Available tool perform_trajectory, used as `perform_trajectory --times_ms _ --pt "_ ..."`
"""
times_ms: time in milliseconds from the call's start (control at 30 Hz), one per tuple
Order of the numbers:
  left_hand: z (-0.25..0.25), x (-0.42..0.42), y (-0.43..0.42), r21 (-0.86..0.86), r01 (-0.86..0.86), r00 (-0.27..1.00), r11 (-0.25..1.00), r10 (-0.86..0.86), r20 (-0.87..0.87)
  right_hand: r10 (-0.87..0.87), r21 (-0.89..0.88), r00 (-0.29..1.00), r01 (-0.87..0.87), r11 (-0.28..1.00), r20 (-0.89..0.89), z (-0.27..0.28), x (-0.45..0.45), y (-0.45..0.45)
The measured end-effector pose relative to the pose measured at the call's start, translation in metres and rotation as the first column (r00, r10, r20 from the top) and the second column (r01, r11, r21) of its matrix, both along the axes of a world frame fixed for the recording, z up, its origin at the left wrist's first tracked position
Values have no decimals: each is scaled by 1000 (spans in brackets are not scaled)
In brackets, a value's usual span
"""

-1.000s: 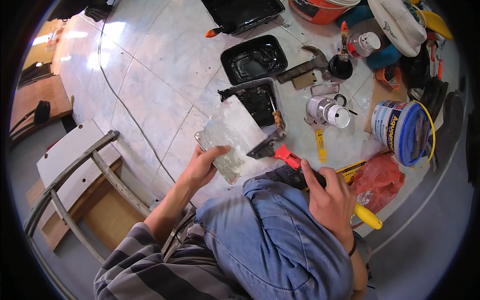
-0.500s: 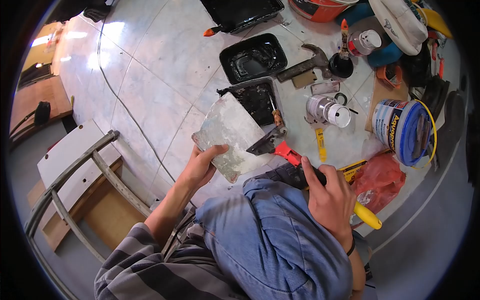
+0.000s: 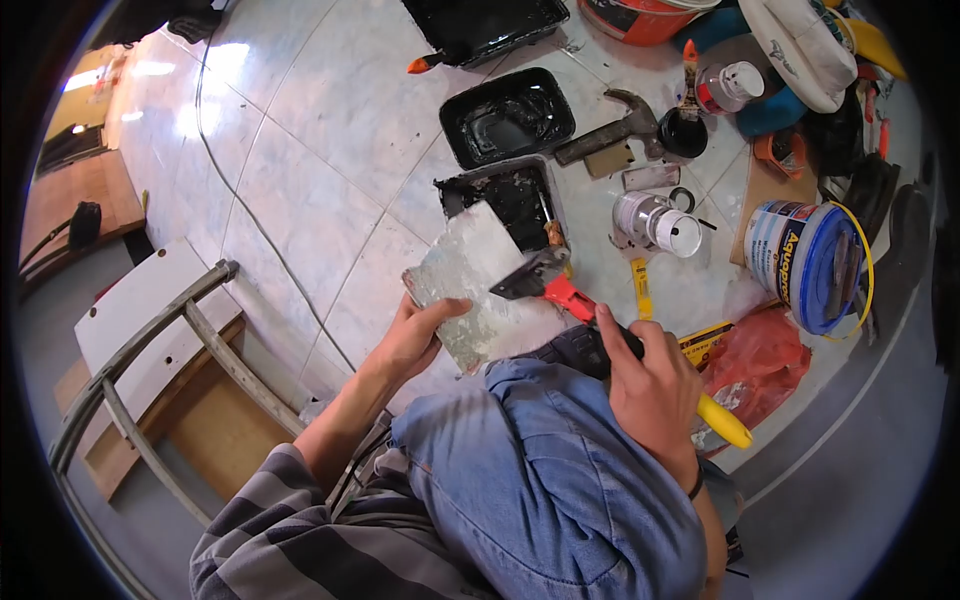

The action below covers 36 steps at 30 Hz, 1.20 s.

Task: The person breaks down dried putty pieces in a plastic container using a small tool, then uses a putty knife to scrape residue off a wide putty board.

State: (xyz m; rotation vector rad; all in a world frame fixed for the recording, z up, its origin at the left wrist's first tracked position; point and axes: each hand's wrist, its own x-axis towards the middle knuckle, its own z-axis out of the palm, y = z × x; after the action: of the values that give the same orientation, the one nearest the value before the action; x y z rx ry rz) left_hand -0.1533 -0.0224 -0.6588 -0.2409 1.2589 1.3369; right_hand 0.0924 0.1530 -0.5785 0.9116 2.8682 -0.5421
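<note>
My left hand (image 3: 412,335) grips a flat, stained whitish plate (image 3: 475,265) by its near left edge, thumb on top. The plate is tilted above the floor, over my knee. My right hand (image 3: 655,390) is closed around the dark handle of a scraper (image 3: 570,298), which has a red neck and a yellow handle end. Its dark blade lies over the plate's right part; whether it touches the surface I cannot tell. Just beyond the plate is a tray (image 3: 549,180) smeared with black, holding a brush with a patterned handle (image 3: 553,233).
Black trays (image 3: 450,120), a hammer (image 3: 610,130), a clear jar (image 3: 655,222), a yellow cutter (image 3: 642,285) and a blue-lidded bucket (image 3: 830,265) stand or lie on the tiled floor. A metal-framed chair (image 3: 215,350) is at left, and a cable (image 3: 250,205) crosses the tiles.
The plate and my left hand have shifted right and slightly toward me, with the plate turned a little. The scraper has moved slightly left over the plate.
</note>
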Motion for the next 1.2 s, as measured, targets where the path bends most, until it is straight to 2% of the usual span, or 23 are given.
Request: perform_trajectory --times_ms 67,167,233,333,433,500,633,867,1000,1033,1133,1167,1200 --pt "0 0 1 -36 -2 1000 999 2 0 -24 -30 1000 23 999 -18 -3 -2 1" --pt "-12 -4 -9 -67 22 999 998 -20 26 34 -29 999 -33 999 36 -6 0 -1" --pt "-11 11 -7 -63 17 999 998 -15 35 -9 -18 1000 9 1000 -6 -14 -2 -3" --pt "-7 3 -1 -54 -26 999 998 28 31 15 -38 1000 -14 999 21 -9 -1 -1" --pt "-4 3 -7 -71 26 996 997 -20 87 43 -12 998 -42 999 42 1 5 0" --pt "-8 21 -7 -25 91 995 996 -90 53 12 -14 999 -12 1000 41 -1 -3 3" --pt "0 1 -1 -6 79 993 997 -79 92 -6 -39 1000 7 999 24 5 -5 6" --pt "-7 15 -3 6 71 997 997 -71 36 -46 -64 999 45 997 -8 -4 -15 11" --pt "-7 7 -10 23 172 980 985 -174 95 -2 -43 998 5 999 60 6 -14 8" --pt "-5 19 -9 -19 220 976 975 -219 15 -52 -55 998 54 997 34 0 -23 11" --pt "2 24 -5 42 275 961 961 -275 -12 -117 -74 993 116 990 -13 -6 -36 27" --pt "2 17 -7 7 348 932 938 -345 -114 -227 -210 971 208 955 -69 -3 -35 33" --pt "9 10 -7 4 343 933 939 -340 -114 -336 -347 936 282 894 -105 -1 -32 38"
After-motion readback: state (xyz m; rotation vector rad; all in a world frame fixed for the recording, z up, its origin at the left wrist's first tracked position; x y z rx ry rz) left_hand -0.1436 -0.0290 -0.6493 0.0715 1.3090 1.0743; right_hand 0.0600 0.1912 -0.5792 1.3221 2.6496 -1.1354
